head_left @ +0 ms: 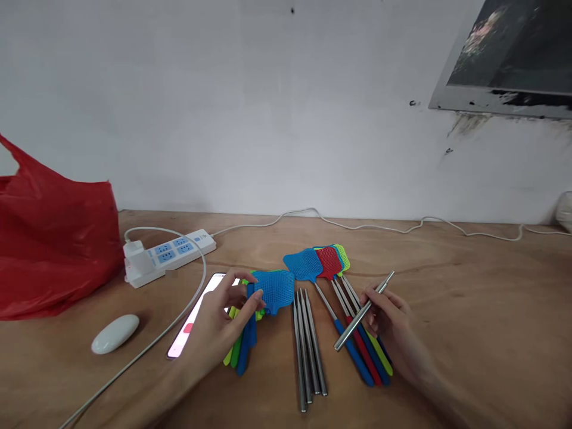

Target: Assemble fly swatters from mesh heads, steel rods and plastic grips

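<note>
My left hand (223, 316) pinches the edge of a blue mesh swatter head (273, 289), which lies on top of a small pile of green and blue swatter parts (241, 348). My right hand (388, 322) is closed round a thin metal rod (364, 311) held slanted above the table. Under that hand lie three assembled fly swatters (328, 265) with blue, red and green heads and coloured grips. Between my hands, several bare metal rods (307, 345) lie side by side.
A phone (192, 325) with a lit screen lies left of my left hand, its white cable running to a power strip (167, 255). A white oval object (115, 333) and a red plastic bag (49, 250) sit at the left. A wooden table (482, 310) meets a white wall.
</note>
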Demonstrator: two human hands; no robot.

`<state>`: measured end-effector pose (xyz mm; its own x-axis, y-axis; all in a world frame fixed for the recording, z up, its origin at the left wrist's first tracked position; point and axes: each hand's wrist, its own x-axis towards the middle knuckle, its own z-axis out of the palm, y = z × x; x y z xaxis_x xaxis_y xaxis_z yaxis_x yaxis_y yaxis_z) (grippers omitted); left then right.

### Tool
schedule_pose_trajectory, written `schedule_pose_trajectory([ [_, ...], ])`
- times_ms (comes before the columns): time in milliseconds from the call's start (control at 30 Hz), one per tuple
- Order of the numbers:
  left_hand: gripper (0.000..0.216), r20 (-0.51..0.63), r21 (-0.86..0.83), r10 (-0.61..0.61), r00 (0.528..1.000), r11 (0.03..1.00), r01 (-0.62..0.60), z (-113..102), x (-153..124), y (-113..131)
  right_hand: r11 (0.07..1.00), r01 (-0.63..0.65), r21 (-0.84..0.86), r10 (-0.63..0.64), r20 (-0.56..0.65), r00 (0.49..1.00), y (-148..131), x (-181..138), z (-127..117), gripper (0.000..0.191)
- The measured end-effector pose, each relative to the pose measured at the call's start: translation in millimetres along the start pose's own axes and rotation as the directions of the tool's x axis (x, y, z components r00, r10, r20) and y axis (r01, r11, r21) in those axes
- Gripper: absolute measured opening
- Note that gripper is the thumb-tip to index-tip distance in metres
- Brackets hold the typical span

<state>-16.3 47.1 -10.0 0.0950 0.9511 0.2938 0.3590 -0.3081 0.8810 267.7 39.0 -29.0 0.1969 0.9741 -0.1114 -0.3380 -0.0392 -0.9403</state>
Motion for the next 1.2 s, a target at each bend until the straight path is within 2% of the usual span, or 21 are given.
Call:
schedule_pose_trajectory([
  [133, 0.026, -0.048, 0.066, 0.002, 0.999, 0.998, 0.001, -3, 5, -5, 1.0, 0.005, -0.002, -0.005, 0.012, 1.0, 1, 0, -2, 0.045],
  [267, 0.026, -0.039, 0.18, 0.015, 0.999, 0.984, -0.008, -5, 9, -14, 1.0, -0.009, -0.01, 0.009, 0.02, 1.0, 0, -1, 0, 0.046],
  [433, 0.019, -0.053, 0.516, 0.155, 0.986, 0.85, -0.106, -9, 11, -21, 1.0, -0.023, -0.017, 0.024, 0.015, 1.0, -2, -1, 5, 0.048],
  [500, 0.017, -0.033, 0.594, 0.149, 0.988, 0.798, -0.1, -10, 10, -21, 0.999, -0.026, -0.024, 0.026, 0.011, 1.0, -3, -1, 6, 0.049],
  [600, 0.013, 0.02, 0.675, 0.079, 0.997, 0.734, -0.071, -9, 10, -18, 0.999, -0.025, -0.031, 0.025, 0.006, 1.0, -3, -1, 5, 0.049],
  [767, 0.011, 0.078, 0.721, 0.018, 0.997, 0.69, -0.069, -6, 10, -19, 0.999, -0.029, -0.034, 0.03, 0.019, 0.999, -2, -1, 5, 0.049],
  [1000, 0.012, 0.089, 0.725, 0.009, 0.996, 0.685, -0.071, -7, 11, -25, 0.999, -0.039, -0.03, 0.04, 0.043, 0.998, 1, -1, 5, 0.048],
  [1200, 0.015, 0.069, 0.719, 0.011, 0.998, 0.693, -0.058, -7, 10, -19, 0.998, -0.043, -0.052, 0.046, 0.057, 0.997, -1, -2, 5, 0.048],
])
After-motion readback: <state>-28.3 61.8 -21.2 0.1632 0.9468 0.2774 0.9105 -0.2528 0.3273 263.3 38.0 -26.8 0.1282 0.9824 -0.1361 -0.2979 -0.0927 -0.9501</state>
